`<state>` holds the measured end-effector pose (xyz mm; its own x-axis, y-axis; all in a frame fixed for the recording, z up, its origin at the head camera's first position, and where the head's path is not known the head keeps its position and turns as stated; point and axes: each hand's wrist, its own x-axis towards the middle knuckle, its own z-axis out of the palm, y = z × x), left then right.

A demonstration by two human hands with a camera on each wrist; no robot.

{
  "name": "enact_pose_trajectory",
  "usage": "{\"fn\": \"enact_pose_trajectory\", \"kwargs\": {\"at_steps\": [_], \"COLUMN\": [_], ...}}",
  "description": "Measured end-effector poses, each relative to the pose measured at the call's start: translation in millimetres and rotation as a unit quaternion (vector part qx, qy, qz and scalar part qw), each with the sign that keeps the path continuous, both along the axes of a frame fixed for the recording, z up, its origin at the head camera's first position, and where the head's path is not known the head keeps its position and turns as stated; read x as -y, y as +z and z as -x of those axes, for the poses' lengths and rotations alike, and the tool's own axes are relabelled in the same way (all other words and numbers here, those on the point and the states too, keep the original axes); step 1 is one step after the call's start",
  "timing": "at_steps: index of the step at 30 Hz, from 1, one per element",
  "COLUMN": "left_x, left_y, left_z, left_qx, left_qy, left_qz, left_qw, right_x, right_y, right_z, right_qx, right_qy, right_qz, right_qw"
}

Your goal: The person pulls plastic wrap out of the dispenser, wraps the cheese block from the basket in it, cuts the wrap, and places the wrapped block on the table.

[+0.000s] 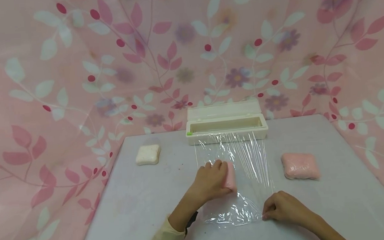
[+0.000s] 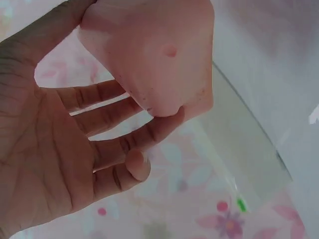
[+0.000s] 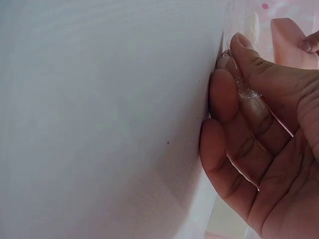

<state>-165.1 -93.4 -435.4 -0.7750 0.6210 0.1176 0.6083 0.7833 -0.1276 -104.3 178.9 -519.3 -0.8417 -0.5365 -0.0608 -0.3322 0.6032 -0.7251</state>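
Note:
A pink bar of soap is gripped between the thumb and fingers of my left hand, above the cling film. The left wrist view shows the bare soap with a small dent in its face. Clear cling film stretches over the table from a white dispenser box whose lid stands raised. At the film's near right corner, my right hand pinches the edge. Bunched film shows between thumb and forefinger in the right wrist view.
A white bar of soap lies on the left of the pale table. To the right lies a pink bar wrapped in film. A flowered pink cloth hangs behind the table and at its sides.

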Motion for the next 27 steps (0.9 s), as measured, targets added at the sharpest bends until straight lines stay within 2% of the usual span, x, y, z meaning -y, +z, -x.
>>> {"fn": "enact_pose_trajectory", "kwargs": {"at_steps": [4, 8, 14, 21, 27], "left_x": [-21.5, -32.1, -37.7, -41.7, -43.8], "left_y": [-7.5, -12.5, -22.5, -36.6, -46.7], "left_z": [-3.1, -5.0, -1.8, -0.9, 0.5], "left_qx": [-0.003, 0.015, 0.034, 0.004, -0.001], "left_qy": [-0.010, -0.003, 0.013, 0.014, 0.016], "left_qz": [0.027, 0.053, 0.077, 0.100, 0.113], "left_qw": [0.9996, 0.9985, 0.9964, 0.9949, 0.9935], "right_x": [-1, 0, 0, 0, 1], "right_y": [-0.4, -1.1, -1.7, -1.6, -0.6], "right_z": [0.8, 0.6, 0.1, -0.3, 0.0], "right_qx": [-0.006, 0.000, 0.006, 0.011, -0.004], "right_qy": [-0.001, 0.002, 0.004, 0.005, 0.006], "right_qz": [0.000, 0.005, 0.012, 0.018, 0.019], "right_qw": [1.0000, 1.0000, 0.9999, 0.9998, 0.9998]}}
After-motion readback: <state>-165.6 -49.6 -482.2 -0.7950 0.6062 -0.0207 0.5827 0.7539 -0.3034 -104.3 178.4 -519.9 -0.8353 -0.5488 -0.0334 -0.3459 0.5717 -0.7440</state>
